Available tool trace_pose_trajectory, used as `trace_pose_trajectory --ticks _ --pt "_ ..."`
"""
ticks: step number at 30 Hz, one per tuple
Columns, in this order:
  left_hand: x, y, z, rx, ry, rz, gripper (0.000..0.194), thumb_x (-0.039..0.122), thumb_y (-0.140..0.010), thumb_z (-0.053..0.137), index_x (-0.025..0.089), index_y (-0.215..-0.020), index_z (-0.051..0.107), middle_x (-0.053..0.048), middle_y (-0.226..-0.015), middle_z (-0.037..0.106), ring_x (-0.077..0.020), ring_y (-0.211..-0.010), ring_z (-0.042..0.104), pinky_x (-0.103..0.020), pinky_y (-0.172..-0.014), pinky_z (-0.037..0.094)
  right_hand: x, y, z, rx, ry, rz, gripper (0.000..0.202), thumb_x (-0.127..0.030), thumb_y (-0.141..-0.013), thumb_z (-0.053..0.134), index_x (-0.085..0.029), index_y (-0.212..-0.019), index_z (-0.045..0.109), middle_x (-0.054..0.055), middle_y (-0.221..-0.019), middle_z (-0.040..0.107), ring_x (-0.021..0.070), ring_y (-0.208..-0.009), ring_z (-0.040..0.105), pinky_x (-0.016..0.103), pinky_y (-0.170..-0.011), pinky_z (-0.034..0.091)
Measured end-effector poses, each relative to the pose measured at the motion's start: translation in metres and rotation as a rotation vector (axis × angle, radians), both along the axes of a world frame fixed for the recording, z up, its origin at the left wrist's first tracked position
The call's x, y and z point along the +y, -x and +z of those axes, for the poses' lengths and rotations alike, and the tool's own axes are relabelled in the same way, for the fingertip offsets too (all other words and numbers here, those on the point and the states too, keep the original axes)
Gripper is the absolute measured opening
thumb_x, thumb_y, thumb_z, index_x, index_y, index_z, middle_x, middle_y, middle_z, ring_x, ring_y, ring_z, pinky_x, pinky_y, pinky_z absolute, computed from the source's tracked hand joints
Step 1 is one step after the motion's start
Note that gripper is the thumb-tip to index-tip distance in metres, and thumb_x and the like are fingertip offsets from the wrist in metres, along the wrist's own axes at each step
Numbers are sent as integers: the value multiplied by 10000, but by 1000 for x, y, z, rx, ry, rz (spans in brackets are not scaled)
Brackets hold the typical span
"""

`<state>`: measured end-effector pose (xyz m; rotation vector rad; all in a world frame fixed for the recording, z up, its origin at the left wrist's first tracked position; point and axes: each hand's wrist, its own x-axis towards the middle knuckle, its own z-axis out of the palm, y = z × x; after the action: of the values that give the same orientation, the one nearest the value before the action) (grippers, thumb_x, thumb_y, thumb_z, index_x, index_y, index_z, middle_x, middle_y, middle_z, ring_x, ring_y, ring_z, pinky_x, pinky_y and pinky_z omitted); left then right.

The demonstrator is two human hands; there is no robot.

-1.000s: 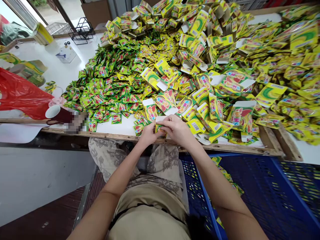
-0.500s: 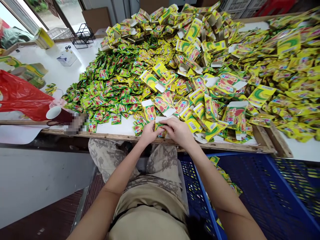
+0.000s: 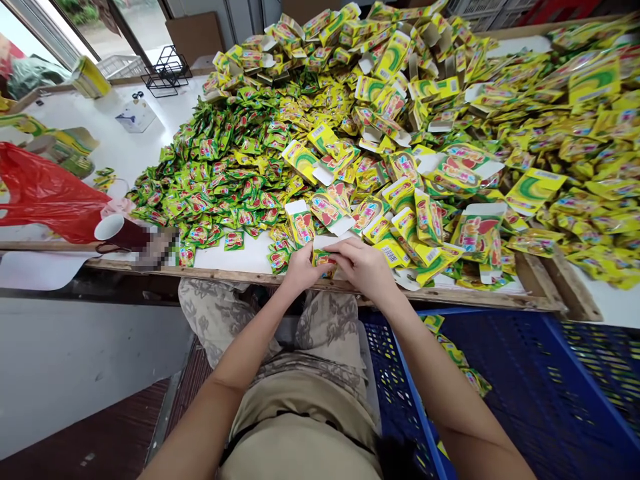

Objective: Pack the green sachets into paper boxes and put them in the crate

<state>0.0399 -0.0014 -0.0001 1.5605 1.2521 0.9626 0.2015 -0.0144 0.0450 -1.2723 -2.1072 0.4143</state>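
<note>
At the table's front edge, my left hand (image 3: 302,271) and my right hand (image 3: 369,268) meet on a small yellow-green candy box (image 3: 320,256) with a white flap. My left fingers and thumb close on its left side. The right fingers pinch at its top and right side, covering much of it. Just beyond stands a yellow box (image 3: 300,223) with its white flap up. Green candy packets (image 3: 220,193) are heaped to the left. Loose yellow cartons (image 3: 383,233) lie close to my right hand.
A dark mug (image 3: 123,232) and a red plastic bag (image 3: 47,193) sit on the left. A wooden rim (image 3: 240,275) edges the table. Beside my right leg are blue crates (image 3: 400,373) containing some packets. A black wire rack (image 3: 167,72) stands at the back left.
The view has shifted slightly, so the table appears a little displaced. Both hands stay on the small box in nearly the same pose.
</note>
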Motion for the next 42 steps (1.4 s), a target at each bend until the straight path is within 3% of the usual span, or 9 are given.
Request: trace_pose_trajectory --ticks 3,7,12,19,24,29,36,39,42 --pt "1 -1 -2 -34 37 14 415 313 -676 744 155 -1031 597 -30 -906 680 -176 -828 609 -294 -762 485 -3 -1 -1 -46 -30 -49 241 -226 -928 477 -222 -1057 680 68 -1038 693 184 -901 653 276 -723 503" --pt "2 3 1 -273 113 -84 496 418 -686 743 159 -1070 565 -63 -1010 674 -194 -919 619 -306 -810 496 -3 -1 2 -172 -10 -57 248 -226 -931 467 -223 -1075 670 66 -1057 682 175 -878 646 260 -658 482" --pt "9 4 11 -471 238 -97 394 539 -803 593 165 -927 616 -55 -952 684 -201 -935 630 -326 -834 504 1 1 17 -287 73 -29 210 -243 -908 504 -194 -1051 651 83 -1042 651 194 -868 622 267 -603 447" --pt "11 3 12 -723 387 -110 489 571 -775 600 150 -1019 649 -99 -988 703 -259 -1017 636 -406 -871 511 3 8 21 -369 93 48 240 -221 -904 492 -214 -1099 631 82 -1026 587 178 -830 591 248 -582 404" --pt "12 8 12 -676 414 -146 449 514 -702 704 143 -949 657 -91 -976 705 -246 -1021 637 -395 -934 480 -1 14 7 -405 45 -6 284 -254 -947 406 -225 -1097 645 77 -995 587 153 -706 564 250 -517 360" --pt "13 10 14 -556 345 -134 446 506 -753 656 146 -1015 626 -84 -1006 691 -207 -974 639 -353 -891 494 0 9 0 -134 27 -40 262 -213 -922 471 -212 -1144 610 79 -1043 606 180 -905 599 251 -679 455" --pt "7 14 17 -216 -126 130 419 411 -760 688 202 -1072 501 -57 -1027 603 -99 -724 620 -244 -670 504 9 3 15 -131 123 -65 196 -181 -903 494 -201 -999 663 72 -995 621 185 -890 610 256 -678 435" --pt "6 18 29 9 -263 41 213 378 -818 627 190 -901 570 -40 -906 588 -116 -745 605 -239 -655 500 13 1 26 -196 161 -63 219 -217 -923 471 -216 -933 690 66 -928 629 188 -834 620 262 -647 409" --pt "8 20 42 193 -315 -69 180 357 -861 571 186 -847 626 -48 -877 595 -131 -764 588 -243 -658 491 15 1 37 -316 181 -66 211 -223 -912 491 -217 -919 702 82 -911 627 206 -792 630 277 -607 386"
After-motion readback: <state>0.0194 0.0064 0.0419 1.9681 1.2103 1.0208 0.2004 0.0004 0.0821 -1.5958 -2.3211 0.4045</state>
